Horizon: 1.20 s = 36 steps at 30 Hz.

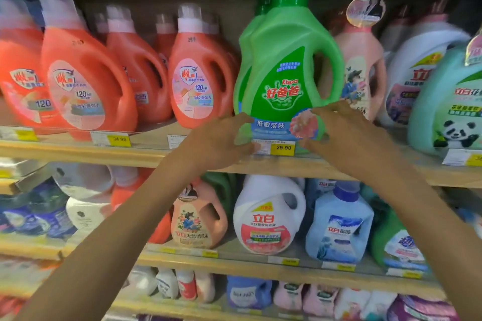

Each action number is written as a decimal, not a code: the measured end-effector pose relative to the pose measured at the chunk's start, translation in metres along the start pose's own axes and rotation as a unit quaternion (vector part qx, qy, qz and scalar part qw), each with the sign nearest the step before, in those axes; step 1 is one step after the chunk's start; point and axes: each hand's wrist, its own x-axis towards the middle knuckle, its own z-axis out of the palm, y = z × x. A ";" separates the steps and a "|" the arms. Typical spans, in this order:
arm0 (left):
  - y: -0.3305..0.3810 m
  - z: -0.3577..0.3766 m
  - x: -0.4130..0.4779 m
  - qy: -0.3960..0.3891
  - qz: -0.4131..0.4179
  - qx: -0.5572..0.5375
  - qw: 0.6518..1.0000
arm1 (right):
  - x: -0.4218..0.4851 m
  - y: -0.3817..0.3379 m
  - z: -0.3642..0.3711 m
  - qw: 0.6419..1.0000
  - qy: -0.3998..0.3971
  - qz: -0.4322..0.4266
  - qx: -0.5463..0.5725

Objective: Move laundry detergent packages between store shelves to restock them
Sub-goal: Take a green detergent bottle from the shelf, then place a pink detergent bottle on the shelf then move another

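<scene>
A green Kispa detergent bottle (287,60) with a green cap stands upright on the upper wooden shelf (146,156), above the 29.90 price tag (283,148). A second green bottle (243,65) stands close behind it on the left. My left hand (221,141) is at the front bottle's lower left corner, fingers spread, thumb against its edge. My right hand (339,128) is at its lower right corner, fingers apart over the label. Neither hand wraps around the bottle.
Orange-red bottles (198,73) fill the upper shelf to the left. A pink bottle (362,70) and a mint panda bottle (448,107) stand on the right. The lower shelf (234,260) holds a white bottle (268,216), a blue bottle (341,227) and a peach one (198,219).
</scene>
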 end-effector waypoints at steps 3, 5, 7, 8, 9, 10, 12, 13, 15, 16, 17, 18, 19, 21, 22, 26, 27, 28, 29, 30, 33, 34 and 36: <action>0.007 0.007 -0.030 -0.007 -0.019 0.042 0.999 | -0.025 -0.004 0.024 0.996 -0.079 -0.017 -0.024; 0.009 0.018 -0.047 -0.012 -0.030 0.080 0.996 | -0.038 -0.005 0.039 0.993 -0.115 -0.022 -0.030; 0.008 0.033 -0.060 -0.021 -0.035 0.104 0.994 | -0.048 -0.007 0.051 0.989 -0.138 -0.025 -0.042; 0.006 0.040 -0.065 -0.027 -0.040 0.109 0.993 | -0.052 -0.008 0.056 0.988 -0.143 -0.027 -0.050; 0.004 0.048 -0.069 -0.031 -0.042 0.114 0.992 | -0.056 -0.009 0.062 0.987 -0.146 -0.029 -0.057; 0.001 0.055 -0.074 -0.036 -0.042 0.120 0.991 | -0.060 -0.011 0.067 0.986 -0.153 -0.030 -0.063; -0.004 0.067 -0.084 -0.055 -0.034 0.131 0.989 | -0.068 -0.015 0.078 0.981 -0.177 -0.035 -0.066; -0.008 0.074 -0.089 -0.069 -0.029 0.130 0.989 | -0.072 -0.017 0.084 0.979 -0.189 -0.037 -0.065; -0.016 0.085 -0.101 -0.091 -0.028 0.128 0.987 | -0.081 -0.023 0.096 0.974 -0.213 -0.042 -0.070; -0.020 0.090 -0.107 -0.097 -0.034 0.132 0.986 | -0.084 -0.026 0.102 0.970 -0.225 -0.046 -0.076; -0.024 0.094 -0.112 -0.101 -0.042 0.137 0.985 | -0.088 -0.030 0.108 0.967 -0.236 -0.049 -0.079; -0.030 0.098 -0.117 -0.105 -0.051 0.143 0.983 | -0.091 -0.034 0.113 0.964 -0.248 -0.049 -0.079; -0.036 0.102 -0.123 -0.110 -0.058 0.150 0.981 | -0.093 -0.039 0.119 0.962 -0.258 -0.049 -0.074; -0.049 0.109 -0.137 -0.119 -0.073 0.155 0.978 | -0.096 -0.048 0.128 0.957 -0.278 -0.053 -0.055; -0.055 0.112 -0.144 -0.125 -0.079 0.154 0.977 | -0.097 -0.053 0.132 0.955 -0.288 -0.057 -0.046; -0.079 0.115 -0.170 -0.140 -0.090 0.148 0.975 | -0.100 -0.072 0.147 0.946 -0.314 -0.070 -0.030; -0.085 0.115 -0.175 -0.143 -0.093 0.147 0.974 | -0.100 -0.077 0.152 0.946 -0.315 -0.072 -0.028; -0.091 0.115 -0.179 -0.145 -0.096 0.144 0.974 | -0.101 -0.083 0.156 0.946 -0.317 -0.071 -0.024; -0.098 0.116 -0.183 -0.147 -0.100 0.142 0.974 | -0.102 -0.089 0.161 0.945 -0.320 -0.071 -0.021; -0.105 0.116 -0.187 -0.148 -0.104 0.140 0.974 | -0.103 -0.096 0.166 0.943 -0.325 -0.071 -0.020; -0.127 0.119 -0.195 -0.151 -0.116 0.132 0.973 | -0.104 -0.113 0.179 0.937 -0.341 -0.067 -0.019; -0.135 0.120 -0.198 -0.157 -0.117 0.131 0.972 | -0.104 -0.118 0.183 0.936 -0.346 -0.064 -0.018; -0.150 0.123 -0.201 -0.168 -0.117 0.130 0.970 | -0.105 -0.129 0.190 0.934 -0.353 -0.053 -0.017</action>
